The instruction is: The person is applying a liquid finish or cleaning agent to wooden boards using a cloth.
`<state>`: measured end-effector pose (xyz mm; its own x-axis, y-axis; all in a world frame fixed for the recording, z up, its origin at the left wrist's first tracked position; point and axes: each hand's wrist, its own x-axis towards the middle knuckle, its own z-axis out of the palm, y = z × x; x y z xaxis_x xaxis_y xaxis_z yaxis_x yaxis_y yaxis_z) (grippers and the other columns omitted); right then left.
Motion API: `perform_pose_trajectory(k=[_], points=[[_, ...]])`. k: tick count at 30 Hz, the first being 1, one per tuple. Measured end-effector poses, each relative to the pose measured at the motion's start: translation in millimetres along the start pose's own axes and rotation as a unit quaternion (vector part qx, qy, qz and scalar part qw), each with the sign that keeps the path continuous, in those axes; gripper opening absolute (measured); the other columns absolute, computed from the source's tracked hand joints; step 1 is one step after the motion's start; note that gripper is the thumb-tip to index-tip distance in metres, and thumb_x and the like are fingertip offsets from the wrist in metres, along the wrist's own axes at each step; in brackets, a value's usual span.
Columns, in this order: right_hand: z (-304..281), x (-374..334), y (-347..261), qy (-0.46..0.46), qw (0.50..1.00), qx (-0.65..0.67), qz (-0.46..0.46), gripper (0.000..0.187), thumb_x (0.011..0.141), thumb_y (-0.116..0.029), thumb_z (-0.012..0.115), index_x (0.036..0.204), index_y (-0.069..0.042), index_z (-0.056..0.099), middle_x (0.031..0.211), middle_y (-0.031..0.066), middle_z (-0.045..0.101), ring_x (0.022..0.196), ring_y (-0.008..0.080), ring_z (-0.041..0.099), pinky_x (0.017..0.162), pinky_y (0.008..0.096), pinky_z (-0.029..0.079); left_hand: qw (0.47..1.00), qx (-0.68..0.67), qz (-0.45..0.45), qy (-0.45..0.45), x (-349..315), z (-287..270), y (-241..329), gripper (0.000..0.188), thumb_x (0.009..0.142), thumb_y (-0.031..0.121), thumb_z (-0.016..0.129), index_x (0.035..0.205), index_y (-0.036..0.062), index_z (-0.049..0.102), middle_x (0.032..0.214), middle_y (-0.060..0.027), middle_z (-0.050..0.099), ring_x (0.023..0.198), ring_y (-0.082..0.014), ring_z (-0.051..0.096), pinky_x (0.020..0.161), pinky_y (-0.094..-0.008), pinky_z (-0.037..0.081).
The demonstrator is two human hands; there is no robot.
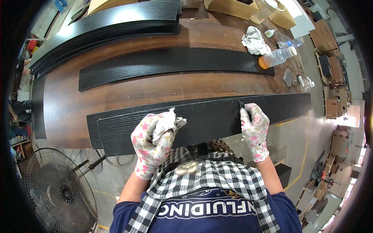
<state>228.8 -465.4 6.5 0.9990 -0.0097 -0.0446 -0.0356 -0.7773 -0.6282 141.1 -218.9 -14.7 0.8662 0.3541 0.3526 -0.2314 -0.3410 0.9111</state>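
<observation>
Both my hands wear white gloves with a pink flower pattern. My left hand (pixel 150 141) is closed around a crumpled white rag (pixel 168 123) at the near side of a black wood-grain board (pixel 206 120). This board lies at the table's front edge, overlapping another black board (pixel 285 106) that sticks out to the right. Thumb and forefinger of my right hand (pixel 255 126) pinch a small dark flat piece (pixel 241 105) close to the upper board's far edge. Its exact kind is too small to tell, and I cannot tell whether it touches the board.
A single black board (pixel 171 64) lies mid-table, with a stack of black boards (pixel 112 23) behind. At right stand a bottle with orange liquid (pixel 276 57), a crumpled white cloth (pixel 255 40) and a grey block (pixel 288 77). A fan (pixel 62 190) stands at lower left.
</observation>
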Motion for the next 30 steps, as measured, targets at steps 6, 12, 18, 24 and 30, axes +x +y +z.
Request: perform_pose_trajectory(k=[6, 12, 18, 24, 30], points=[[5, -1, -4, -0.005, 0.992, -0.028, -0.126, 0.007, 0.08, -0.004, 0.064, 0.085, 0.001, 0.062, 0.082, 0.017, 0.065, 0.072, 0.031, 0.066, 0.063, 0.0354, 0.051, 1.0, -0.013, 0.002, -0.001, -1, 2, -2, 0.025, 0.068, 0.003, 0.062, 0.091, -0.0016, 0.065, 0.087, -0.0157, 0.066, 0.076, -0.0275, 0.064, 0.071, -0.0333, 0.051], [9, 4, 4, 0.039, 0.979, -0.04, -0.194, 0.007, 0.081, -0.003, 0.064, 0.085, 0.003, 0.062, 0.078, 0.0158, 0.065, 0.061, 0.0263, 0.065, 0.057, 0.032, 0.05, 1.0, 0.001, 0.019, -0.011, 0, 1, -2, 0.026, 0.068, 0.004, 0.064, 0.093, -0.0019, 0.065, 0.089, -0.0158, 0.067, 0.08, -0.0287, 0.066, 0.074, -0.0343, 0.051], [8, 3, 2, 0.018, 0.989, -0.017, -0.145, 0.005, 0.082, -0.002, 0.062, 0.085, 0.002, 0.06, 0.074, 0.0163, 0.062, 0.059, 0.026, 0.063, 0.055, 0.0333, 0.048, 1.0, 0.0, -0.014, -0.021, -5, 1, -6, 0.031, 0.069, 0.007, 0.06, 0.098, -0.0039, 0.063, 0.095, -0.0149, 0.067, 0.087, -0.024, 0.064, 0.083, -0.0343, 0.048], [10, 4, -1, 0.007, 0.987, -0.031, -0.157, 0.007, 0.082, -0.003, 0.062, 0.085, 0.003, 0.061, 0.078, 0.0172, 0.064, 0.068, 0.03, 0.065, 0.061, 0.0348, 0.05, 1.0, 0.001, 0.002, -0.019, -1, 3, -4, 0.026, 0.068, 0.004, 0.064, 0.093, -0.0017, 0.065, 0.092, -0.0163, 0.068, 0.082, -0.03, 0.066, 0.076, -0.0356, 0.051], [6, 6, 2, 0.032, 0.985, -0.056, -0.161, 0.006, 0.081, -0.004, 0.063, 0.084, 0.002, 0.062, 0.077, 0.0169, 0.064, 0.066, 0.029, 0.065, 0.061, 0.0347, 0.051, 1.0, 0.003, 0.018, -0.002, -3, 4, -7, 0.025, 0.069, 0.004, 0.064, 0.093, -0.0017, 0.065, 0.09, -0.0158, 0.067, 0.081, -0.0293, 0.066, 0.076, -0.0349, 0.051]])
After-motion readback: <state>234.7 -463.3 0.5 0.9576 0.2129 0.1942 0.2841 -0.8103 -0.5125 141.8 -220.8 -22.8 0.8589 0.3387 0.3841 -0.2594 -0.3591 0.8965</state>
